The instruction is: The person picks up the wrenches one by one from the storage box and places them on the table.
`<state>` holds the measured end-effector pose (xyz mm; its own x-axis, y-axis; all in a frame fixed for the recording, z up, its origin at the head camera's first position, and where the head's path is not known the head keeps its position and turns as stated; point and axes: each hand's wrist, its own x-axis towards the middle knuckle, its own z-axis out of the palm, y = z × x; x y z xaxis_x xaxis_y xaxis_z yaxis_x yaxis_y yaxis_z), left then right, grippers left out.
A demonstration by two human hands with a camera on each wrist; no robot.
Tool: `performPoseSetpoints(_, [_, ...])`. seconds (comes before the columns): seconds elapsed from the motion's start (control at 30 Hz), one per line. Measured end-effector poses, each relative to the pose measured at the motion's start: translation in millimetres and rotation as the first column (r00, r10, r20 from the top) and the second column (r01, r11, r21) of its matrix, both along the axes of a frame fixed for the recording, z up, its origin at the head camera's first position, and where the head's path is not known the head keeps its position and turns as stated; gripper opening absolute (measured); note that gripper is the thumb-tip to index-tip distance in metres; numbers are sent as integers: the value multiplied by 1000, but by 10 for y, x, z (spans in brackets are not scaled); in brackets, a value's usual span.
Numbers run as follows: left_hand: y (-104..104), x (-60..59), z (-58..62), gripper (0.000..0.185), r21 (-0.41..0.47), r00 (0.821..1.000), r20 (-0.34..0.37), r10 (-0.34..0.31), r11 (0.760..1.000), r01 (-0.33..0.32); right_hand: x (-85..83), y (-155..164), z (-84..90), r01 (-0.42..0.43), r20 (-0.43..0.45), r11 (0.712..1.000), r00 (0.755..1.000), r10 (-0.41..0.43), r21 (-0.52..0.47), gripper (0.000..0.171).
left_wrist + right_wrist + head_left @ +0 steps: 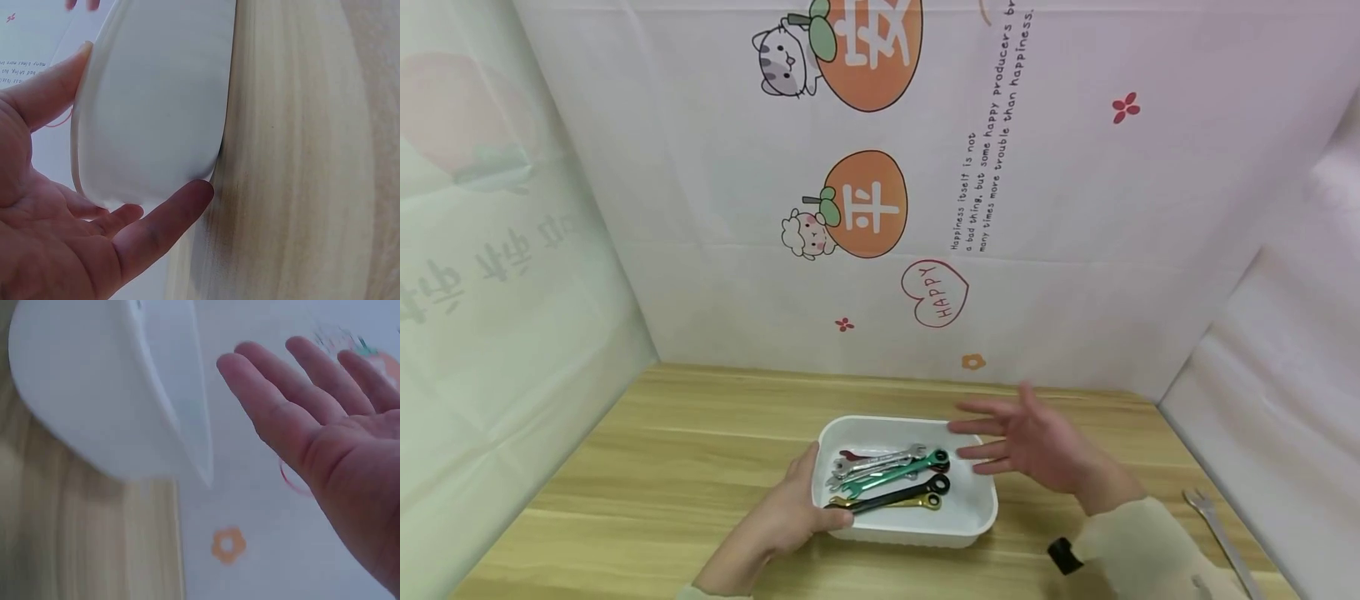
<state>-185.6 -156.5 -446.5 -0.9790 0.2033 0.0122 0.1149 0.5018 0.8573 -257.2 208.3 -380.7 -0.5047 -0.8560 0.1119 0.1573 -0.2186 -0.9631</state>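
Because my left grip (793,507) clamps only one end of the white tray (917,538) while my right grip (1037,442), fingers spread and empty, hovers near the other, a lopsided tug could skew it across the surface (655,475) and jumble the ratcheting combination wrenches (891,473) inside.

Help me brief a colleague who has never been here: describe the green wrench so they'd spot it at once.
On the wooden table, find the white tray that the left hand grips. Inside, the green wrench lies between silver wrenches and a black wrench. Its shiny green colour sets it apart from these neighbours.
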Motion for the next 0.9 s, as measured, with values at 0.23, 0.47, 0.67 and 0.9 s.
performPoseSetpoints(0.23, [-2, 0, 13, 120, -4, 1000, 13, -3, 1000, 3, 132, -728, -86, 61, -101, 946, 994, -30, 317, 74])
performPoseSetpoints(0.47, [-15, -20, 20, 118, -5, 1000, 13, -6, 1000, 6, 176, -1097, -258, 88, -132, 856, 991, -23, 510, 74])
performPoseSetpoints(0.67, [-13, -12, 18, 119, -8, 1000, 19, -5, 1000, 5, 147, -1205, -349, 105, -110, 839, 992, -55, 533, 71])
performPoseSetpoints(0.9, [-12, -12, 12, 120, -2, 999, 33, 1, 1000, -1, 100, -1215, -347, 191, -217, 826, 972, -85, 530, 57])
